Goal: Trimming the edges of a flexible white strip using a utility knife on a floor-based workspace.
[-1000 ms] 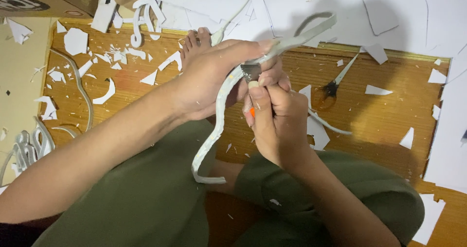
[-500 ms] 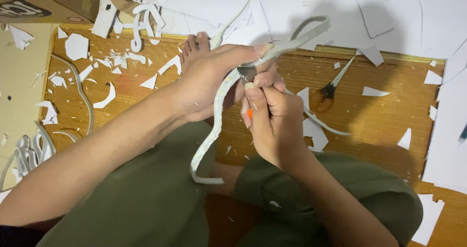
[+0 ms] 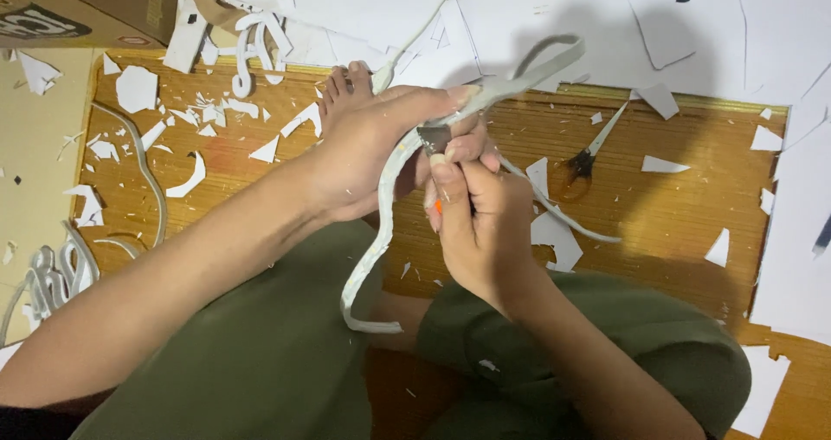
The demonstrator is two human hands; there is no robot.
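Barely any change from a second ago: left hand [image 3: 368, 150] still pinches the curved foam strip [image 3: 374, 241], right hand [image 3: 476, 223] stays clenched round the orange-handled craft knife [image 3: 435, 139], trimming continues.

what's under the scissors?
The scissors lie flat on the wooden mat, amid white scraps. Anything beneath their orange handles is covered.

Left hand [image 3: 368, 150] grips a curved white foam strip [image 3: 372, 249] while right hand [image 3: 476, 219] presses a small knife [image 3: 433, 137] against it.
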